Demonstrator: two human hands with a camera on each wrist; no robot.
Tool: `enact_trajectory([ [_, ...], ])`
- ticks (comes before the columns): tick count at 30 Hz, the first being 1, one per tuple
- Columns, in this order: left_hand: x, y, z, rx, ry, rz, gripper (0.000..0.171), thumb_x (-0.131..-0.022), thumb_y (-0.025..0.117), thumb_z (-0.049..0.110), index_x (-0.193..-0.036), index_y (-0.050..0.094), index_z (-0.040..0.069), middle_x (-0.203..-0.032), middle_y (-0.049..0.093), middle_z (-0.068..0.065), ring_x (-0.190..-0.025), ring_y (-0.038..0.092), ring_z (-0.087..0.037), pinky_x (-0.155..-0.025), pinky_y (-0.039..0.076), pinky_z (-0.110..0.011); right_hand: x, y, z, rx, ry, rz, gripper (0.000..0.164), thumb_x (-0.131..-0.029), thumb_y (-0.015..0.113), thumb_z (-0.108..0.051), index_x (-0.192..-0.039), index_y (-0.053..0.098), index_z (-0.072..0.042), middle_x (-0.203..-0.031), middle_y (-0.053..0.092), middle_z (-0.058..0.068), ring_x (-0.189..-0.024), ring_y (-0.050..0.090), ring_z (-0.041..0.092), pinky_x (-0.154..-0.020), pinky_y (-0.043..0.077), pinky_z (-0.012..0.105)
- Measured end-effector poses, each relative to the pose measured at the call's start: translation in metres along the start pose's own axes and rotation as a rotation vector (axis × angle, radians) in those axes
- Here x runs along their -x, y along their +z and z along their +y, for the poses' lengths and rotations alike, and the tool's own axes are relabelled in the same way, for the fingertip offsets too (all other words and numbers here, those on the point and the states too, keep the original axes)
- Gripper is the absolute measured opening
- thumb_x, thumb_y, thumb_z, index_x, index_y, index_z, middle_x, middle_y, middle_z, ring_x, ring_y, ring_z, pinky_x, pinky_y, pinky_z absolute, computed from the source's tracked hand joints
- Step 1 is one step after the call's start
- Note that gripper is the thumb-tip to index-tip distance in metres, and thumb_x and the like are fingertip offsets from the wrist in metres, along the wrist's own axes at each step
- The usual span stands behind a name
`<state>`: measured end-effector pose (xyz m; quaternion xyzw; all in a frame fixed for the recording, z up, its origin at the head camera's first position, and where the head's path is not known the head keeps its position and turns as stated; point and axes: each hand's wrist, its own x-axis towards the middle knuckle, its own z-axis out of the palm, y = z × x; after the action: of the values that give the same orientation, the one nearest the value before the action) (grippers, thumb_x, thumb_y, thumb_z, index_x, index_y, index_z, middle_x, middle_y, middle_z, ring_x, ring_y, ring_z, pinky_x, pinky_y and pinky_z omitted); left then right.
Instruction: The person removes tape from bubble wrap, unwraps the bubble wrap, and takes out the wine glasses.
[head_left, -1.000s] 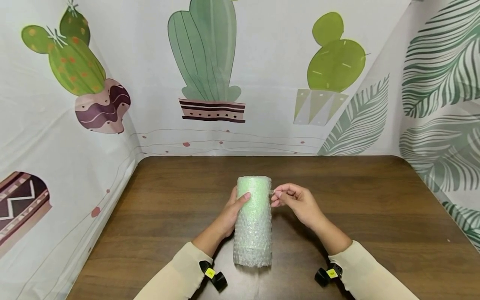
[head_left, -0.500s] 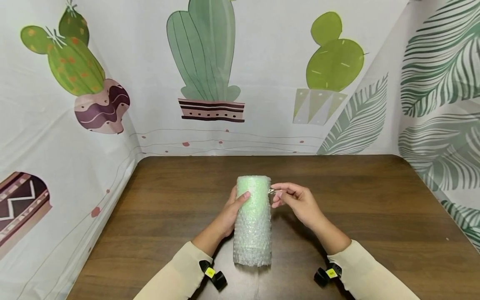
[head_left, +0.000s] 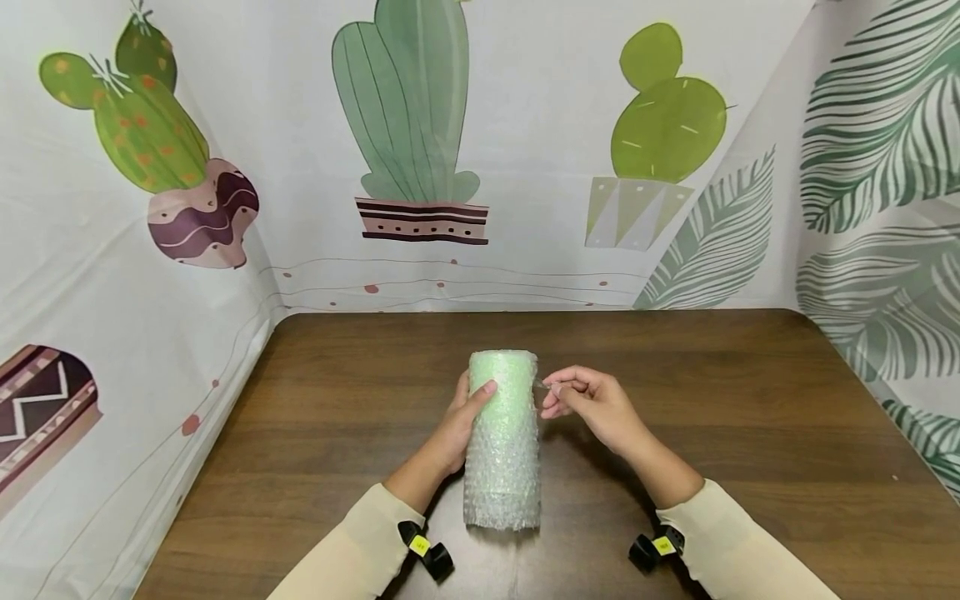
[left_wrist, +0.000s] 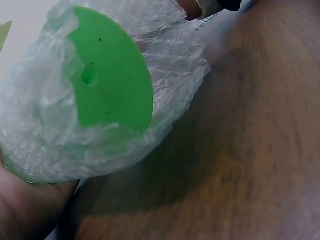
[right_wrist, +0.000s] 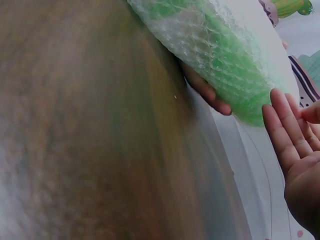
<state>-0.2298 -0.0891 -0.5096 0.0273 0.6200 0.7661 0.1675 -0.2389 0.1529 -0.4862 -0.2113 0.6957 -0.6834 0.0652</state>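
Observation:
A green cylinder wrapped in bubble wrap [head_left: 501,454] is held above the table, tilted, in the middle of the head view. My left hand [head_left: 457,425] grips its left side, thumb across the front and the other fingers behind, mostly hidden. One flat green round end [left_wrist: 117,75] with a small dimple shows in the left wrist view, loose wrap standing around it. Beside the upper right side, my right hand [head_left: 596,408] pinches a small clear strip [head_left: 541,384], like tape, between thumb and index finger. The right wrist view shows its other fingers extended near the wrap.
A brown wooden table [head_left: 337,417] lies beneath both hands. Behind and beside it hangs a white cloth [head_left: 540,167] printed with cacti and leaves. A black wrist camera [head_left: 427,552] sits on the left cuff, another black camera [head_left: 655,550] on the right.
The wrapped cylinder has shifted slightly left with my left hand. My right hand has stayed nearly in place, still pinching the clear strip, which glints less than half a second ago.

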Motion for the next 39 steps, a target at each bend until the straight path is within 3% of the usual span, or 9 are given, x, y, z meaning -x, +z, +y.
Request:
enact_trajectory([
  [3,-0.0001,-0.0007,-0.0001,-0.013,-0.001,0.013,0.069,-0.101,0.049,0.044,-0.158,0.014,0.027,-0.134,0.046,-0.023,-0.098,0.060,-0.022,-0.082,0.054,-0.036,-0.0004,-0.0004,0.0009,0.018,0.004,-0.008,0.024,-0.103,0.051,-0.002,-0.116,0.060,0.016,-0.088,0.068,0.026,-0.078,0.076,0.018,-0.076,0.062,0.037],
  [11,-0.0021,-0.0002,-0.0011,-0.034,-0.015,0.017,0.069,-0.099,0.054,0.045,-0.156,0.019,0.030,-0.132,0.049,-0.023,-0.097,0.061,-0.023,-0.081,0.055,-0.037,0.0003,0.0016,-0.0007,0.037,0.051,0.008,0.029,-0.105,0.047,-0.007,-0.114,0.053,0.020,-0.075,0.063,0.002,-0.071,0.069,0.014,-0.077,0.060,0.031],
  [23,-0.0021,0.0013,-0.0008,-0.028,-0.031,0.006,0.071,-0.099,0.057,0.045,-0.156,0.018,0.030,-0.125,0.054,-0.019,-0.094,0.063,-0.021,-0.080,0.056,-0.036,0.0015,0.0048,0.0028,0.034,0.019,0.049,0.025,-0.104,0.042,-0.004,-0.111,0.050,0.018,-0.070,0.059,-0.001,-0.064,0.064,0.015,-0.073,0.058,0.030],
  [30,-0.0012,0.0007,0.0007,-0.048,-0.033,0.018,0.071,-0.099,0.056,0.043,-0.157,0.017,0.031,-0.128,0.052,-0.022,-0.093,0.063,-0.021,-0.079,0.055,-0.036,0.0012,0.0091,0.0024,-0.031,0.021,0.049,0.015,-0.104,0.039,-0.003,-0.103,0.051,0.007,-0.067,0.055,-0.001,-0.062,0.062,0.016,-0.068,0.057,0.031],
  [39,-0.0026,0.0002,-0.0010,-0.051,-0.059,0.016,0.072,-0.097,0.059,0.048,-0.155,0.019,0.034,-0.124,0.056,-0.020,-0.093,0.064,-0.023,-0.078,0.055,-0.037,0.0015,0.0093,0.0047,-0.111,0.064,0.064,0.018,-0.104,0.039,-0.004,-0.104,0.046,0.012,-0.066,0.052,-0.001,-0.061,0.059,0.016,-0.067,0.055,0.030],
])
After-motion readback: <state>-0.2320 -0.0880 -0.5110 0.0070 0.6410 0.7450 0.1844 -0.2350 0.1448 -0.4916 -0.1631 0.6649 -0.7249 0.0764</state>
